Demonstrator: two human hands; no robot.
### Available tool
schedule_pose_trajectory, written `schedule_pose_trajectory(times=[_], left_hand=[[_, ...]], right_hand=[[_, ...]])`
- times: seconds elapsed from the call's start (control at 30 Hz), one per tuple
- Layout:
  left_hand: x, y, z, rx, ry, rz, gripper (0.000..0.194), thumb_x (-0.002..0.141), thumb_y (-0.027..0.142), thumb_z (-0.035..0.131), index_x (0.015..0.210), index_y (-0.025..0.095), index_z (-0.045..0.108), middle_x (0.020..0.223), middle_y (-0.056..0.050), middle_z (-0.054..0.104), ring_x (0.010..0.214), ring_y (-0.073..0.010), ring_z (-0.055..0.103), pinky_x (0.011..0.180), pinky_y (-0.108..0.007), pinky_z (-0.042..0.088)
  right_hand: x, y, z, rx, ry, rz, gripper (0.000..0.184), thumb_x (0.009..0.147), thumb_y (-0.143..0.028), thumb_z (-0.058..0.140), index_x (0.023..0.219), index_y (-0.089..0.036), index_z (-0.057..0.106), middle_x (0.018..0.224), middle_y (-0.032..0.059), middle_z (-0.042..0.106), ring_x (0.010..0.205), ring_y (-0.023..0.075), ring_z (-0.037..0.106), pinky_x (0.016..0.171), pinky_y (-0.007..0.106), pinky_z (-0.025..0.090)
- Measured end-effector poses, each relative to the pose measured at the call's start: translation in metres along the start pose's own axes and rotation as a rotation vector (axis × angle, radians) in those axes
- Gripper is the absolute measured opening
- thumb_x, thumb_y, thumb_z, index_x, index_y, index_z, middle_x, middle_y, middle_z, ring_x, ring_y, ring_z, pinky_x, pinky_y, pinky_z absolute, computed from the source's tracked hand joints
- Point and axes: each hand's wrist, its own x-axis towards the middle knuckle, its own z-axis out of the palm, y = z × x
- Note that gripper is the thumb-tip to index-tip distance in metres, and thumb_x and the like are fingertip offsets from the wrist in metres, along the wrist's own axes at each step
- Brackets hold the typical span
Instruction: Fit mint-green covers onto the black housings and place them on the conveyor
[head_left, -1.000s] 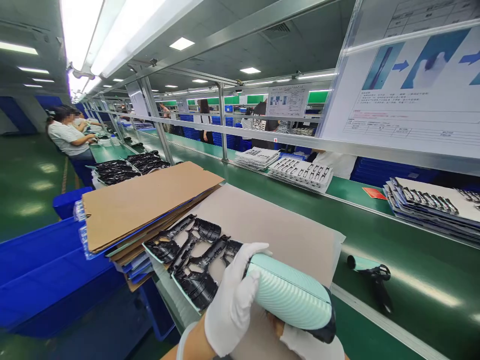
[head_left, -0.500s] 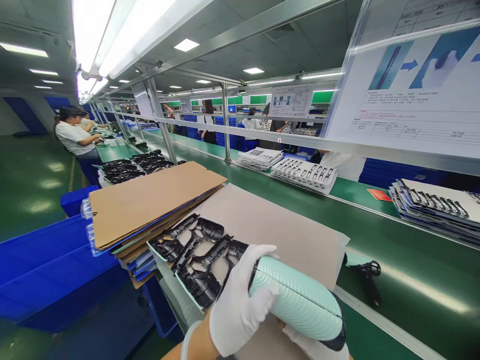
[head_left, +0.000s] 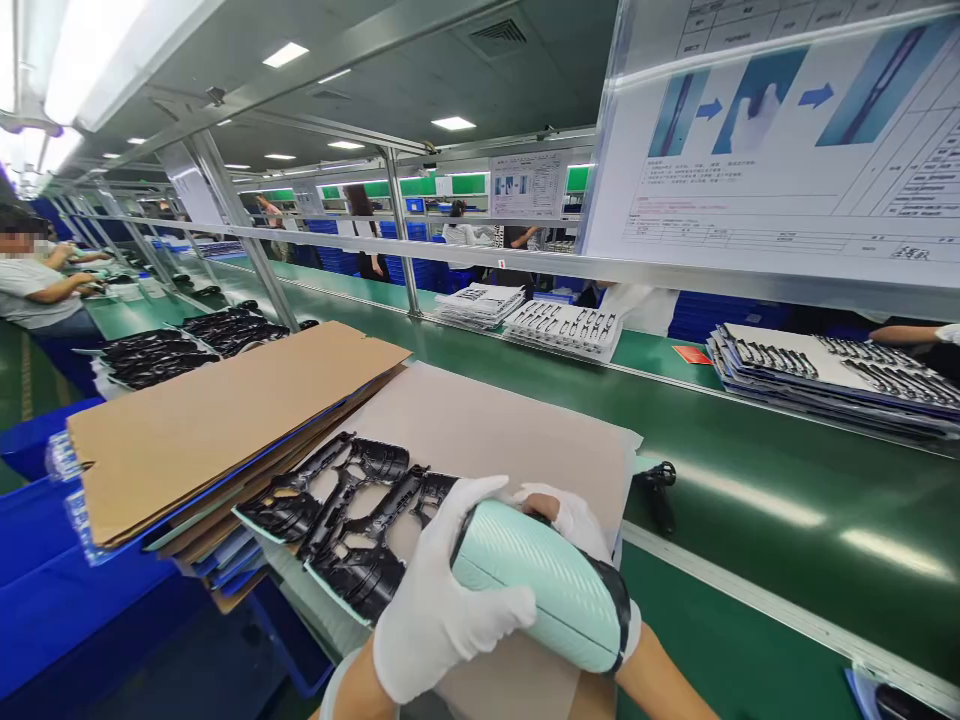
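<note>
Head view: one white-gloved left hand [head_left: 439, 610] and one gloved right hand [head_left: 574, 520] pinch a single ribbed mint-green cylindrical plastic housing [head_left: 532, 585] between curled fingers [head_left: 469, 510], its one end black-edged

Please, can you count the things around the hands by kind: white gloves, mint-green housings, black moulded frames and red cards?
White gloves: 2
Mint-green housings: 2
Black moulded frames: 2
Red cards: 1
Total: 7
</note>
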Motion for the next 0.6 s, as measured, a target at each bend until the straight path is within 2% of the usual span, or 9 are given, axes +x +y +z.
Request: schedule_pose_trajectory(times=[0.07, 0.17, 0.3, 0.37, 0.5, 0.6], left_hand=[[0.001, 0.002, 0.001, 0.010, 0.004, -0.029, 0.083, 0.057, 0.060, 0.084, 0.126, 0.024, 0.057, 0.121, -0.009, 0.061, 0.110, -0.0325, 0.059, 0.095, -0.041, 0.048], [0.002, 0.005, 0.002, 0.029, 0.003, -0.048, 0.084, 0.050, 0.046, 0.090, 0.125, 0.024, 0.058, 0.118, -0.007, 0.062, 0.110, -0.0319, 0.059, 0.097, -0.040, 0.048], [0.002, 0.009, 0.002, 0.059, -0.022, -0.070, 0.088, 0.047, 0.029, 0.091, 0.127, 0.026, 0.057, 0.121, -0.005, 0.061, 0.114, -0.0312, 0.057, 0.098, -0.039, 0.048], [0.003, 0.009, 0.002, 0.081, -0.041, -0.081, 0.094, 0.044, 0.028, 0.093, 0.130, 0.028, 0.055, 0.124, -0.004, 0.060, 0.116, -0.0312, 0.056, 0.099, -0.039, 0.048], [0.003, 0.007, 0.000, 0.079, -0.071, -0.042, 0.101, 0.043, 0.036, 0.096, 0.134, 0.027, 0.052, 0.129, -0.006, 0.059, 0.120, -0.0321, 0.056, 0.107, -0.043, 0.043], [0.003, 0.006, 0.000, 0.068, -0.079, -0.022, 0.102, 0.044, 0.041, 0.096, 0.135, 0.027, 0.051, 0.132, -0.007, 0.057, 0.122, -0.0325, 0.054, 0.110, -0.044, 0.040]], right_hand=[[0.009, -0.003, -0.010, -0.054, 0.072, -0.094, 0.022, 0.078, -0.011, 0.046, 0.090, -0.022, 0.061, 0.086, 0.0032, 0.072, 0.087, 0.0207, 0.068, 0.079, 0.034, 0.055], [0.016, -0.002, -0.019, -0.199, 0.193, -0.252, 0.025, 0.081, -0.008, 0.042, 0.091, -0.021, 0.060, 0.092, 0.0072, 0.074, 0.091, 0.0228, 0.069, 0.075, 0.035, 0.055], [0.019, 0.010, -0.014, -0.344, 0.269, -0.266, 0.024, 0.086, -0.007, 0.042, 0.089, -0.021, 0.061, 0.100, 0.0081, 0.073, 0.101, 0.0260, 0.067, 0.089, 0.044, 0.053], [0.020, 0.015, -0.013, -0.365, 0.284, -0.237, 0.023, 0.090, -0.008, 0.041, 0.089, -0.021, 0.061, 0.102, 0.0078, 0.072, 0.104, 0.0266, 0.066, 0.093, 0.046, 0.051], [0.026, 0.012, -0.024, -0.390, 0.307, -0.215, 0.020, 0.093, -0.011, 0.044, 0.086, -0.023, 0.058, 0.097, 0.0065, 0.070, 0.100, 0.0261, 0.063, 0.088, 0.045, 0.050], [0.030, 0.003, -0.035, -0.428, 0.395, -0.227, 0.014, 0.090, -0.013, 0.053, 0.088, -0.026, 0.057, 0.093, 0.0051, 0.068, 0.099, 0.0251, 0.061, 0.086, 0.045, 0.050]])
